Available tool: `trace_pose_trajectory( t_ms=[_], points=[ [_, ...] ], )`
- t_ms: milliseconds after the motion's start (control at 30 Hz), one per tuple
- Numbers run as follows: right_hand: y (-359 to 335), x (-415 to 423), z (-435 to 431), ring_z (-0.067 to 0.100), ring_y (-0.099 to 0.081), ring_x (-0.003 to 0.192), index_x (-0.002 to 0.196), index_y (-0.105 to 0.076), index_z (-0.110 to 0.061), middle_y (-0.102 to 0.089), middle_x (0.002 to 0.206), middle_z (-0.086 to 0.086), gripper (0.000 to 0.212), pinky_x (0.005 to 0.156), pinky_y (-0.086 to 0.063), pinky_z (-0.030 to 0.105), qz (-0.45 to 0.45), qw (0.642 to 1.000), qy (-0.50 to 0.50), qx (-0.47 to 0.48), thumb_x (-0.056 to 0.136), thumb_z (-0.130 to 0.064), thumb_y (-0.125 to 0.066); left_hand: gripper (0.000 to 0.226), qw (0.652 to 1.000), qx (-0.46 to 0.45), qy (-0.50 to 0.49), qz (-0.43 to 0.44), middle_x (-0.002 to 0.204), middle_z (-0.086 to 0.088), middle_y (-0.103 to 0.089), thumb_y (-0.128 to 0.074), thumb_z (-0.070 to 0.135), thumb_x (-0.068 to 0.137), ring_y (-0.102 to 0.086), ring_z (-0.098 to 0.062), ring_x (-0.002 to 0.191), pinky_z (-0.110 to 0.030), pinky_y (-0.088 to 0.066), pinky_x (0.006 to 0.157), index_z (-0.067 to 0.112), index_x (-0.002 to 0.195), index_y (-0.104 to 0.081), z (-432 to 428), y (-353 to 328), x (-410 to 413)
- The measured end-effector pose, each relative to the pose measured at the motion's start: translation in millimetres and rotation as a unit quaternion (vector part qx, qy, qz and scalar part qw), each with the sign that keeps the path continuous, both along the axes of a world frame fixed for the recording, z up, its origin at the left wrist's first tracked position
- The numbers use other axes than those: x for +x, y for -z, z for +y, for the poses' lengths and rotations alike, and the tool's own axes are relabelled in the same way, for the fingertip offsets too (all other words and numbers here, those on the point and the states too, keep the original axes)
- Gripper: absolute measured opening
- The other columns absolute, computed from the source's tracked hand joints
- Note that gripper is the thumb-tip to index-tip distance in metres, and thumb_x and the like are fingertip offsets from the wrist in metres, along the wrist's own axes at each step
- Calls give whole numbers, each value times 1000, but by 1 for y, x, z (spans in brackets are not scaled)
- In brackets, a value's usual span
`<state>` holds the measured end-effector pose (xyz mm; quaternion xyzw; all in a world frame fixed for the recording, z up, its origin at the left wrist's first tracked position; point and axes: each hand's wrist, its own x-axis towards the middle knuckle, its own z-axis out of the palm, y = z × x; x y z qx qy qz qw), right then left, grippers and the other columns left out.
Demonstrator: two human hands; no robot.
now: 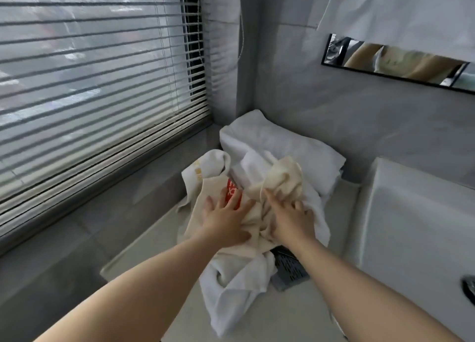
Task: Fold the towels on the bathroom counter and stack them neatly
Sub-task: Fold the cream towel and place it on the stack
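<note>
**Both hands in the towel pile**

So both hands are down on the heap in the middle of the frame. The left hand (226,217) is spread wide and flat, palm pressing on the cream towel (280,179), fingertips touching a red patch (232,191) with white lettering I can't read. It's not gripping anything, just resting on top. The right hand (291,219) is right beside it, fingers loosely open and pushed into the bunched-up part of the same cream towel; can't tell if it's actually pinching any cloth.

Under and around that there's a crumpled white towel (231,290) spilling toward the bottom of the frame across the counter (159,241). A grey slotted thing (289,268) pokes out from under it, lower centre. Behind the heap, toward the corner, sits a folded white towel (277,141). Blinds (97,84) fill the upper left, sink (416,226) at the right edge, and a mirror strip (395,61) upper right.
</note>
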<state>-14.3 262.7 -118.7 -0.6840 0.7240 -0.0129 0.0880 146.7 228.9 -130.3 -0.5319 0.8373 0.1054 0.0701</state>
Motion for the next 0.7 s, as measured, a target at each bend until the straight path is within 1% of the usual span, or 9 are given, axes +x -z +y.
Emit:
trace_pose_trajectory(
  t_ms=[100,167,233,300,333,400,500,600,700],
  points=[
    [3,7,-10,32,-34,128,145,-22,-37,-37,142,6,64,102,-28,52,-15,999,32,-8,90,-20,-50,54,999,-2,-6,46,158,6,-1,-44,34,94,8,-26,146,-55,-3,114,35,144,-24,-10,9,-1],
    [3,11,-13,30,-38,126,140,-36,-31,-43,138,4,49,101,-29,50,-7,999,38,-8,93,-19,-45,42,997,-12,-3,81,154,3,-19,-40,27,97,-7,-23,145,-47,-12,113,25,138,-37,-14,11,-1],
    [1,14,-13,28,-43,119,124,-50,-21,-49,130,4,30,99,-32,45,-51,996,69,-7,97,-18,-37,30,994,-17,1,106,141,-1,-41,-37,20,97,-31,-23,134,-38,-23,108,17,126,-45,-18,9,-2],
    [-1,17,-12,26,-46,111,105,-53,-15,-53,124,4,24,97,-36,39,-122,988,97,-13,98,-20,-30,25,992,-27,-11,123,127,-3,-54,-36,17,98,-48,-22,119,-31,-33,98,14,120,-47,-21,4,-2],
    [0,17,-12,23,-48,106,100,-51,-15,-54,122,4,22,93,-37,36,-141,984,105,-22,99,-21,-30,24,990,-30,-26,136,122,-3,-57,-35,18,98,-52,-22,113,-31,-36,93,14,119,-46,-22,0,-1],
    [-3,18,-11,16,-50,93,94,-46,-17,-57,116,3,15,77,-37,30,-128,986,101,-39,99,-22,-33,23,980,-13,-65,186,114,-7,-58,-34,20,99,-55,-26,105,-33,-42,85,13,117,-46,-23,-9,3],
    [-6,17,-7,17,-52,88,105,-48,-13,-57,107,3,15,66,-33,26,-78,993,76,-51,98,-21,-38,16,954,-13,-110,278,98,-5,-54,-33,20,98,-52,-23,92,-34,-42,75,14,103,-47,-25,-18,8],
    [-16,19,-2,17,-49,76,96,-42,-13,-52,85,0,7,54,-30,26,-197,973,91,-80,97,-19,-39,12,926,-1,-156,344,84,3,-48,-31,22,99,-47,-19,84,-30,-33,66,16,91,-38,-24,-31,8],
    [-31,19,4,16,-45,67,86,-38,-15,-45,72,-2,10,52,-31,26,-347,917,143,-138,95,-17,-43,14,896,9,-182,404,82,-1,-52,-30,24,100,-51,-23,84,-31,-36,66,15,103,-40,-21,-48,3]
  ],
)
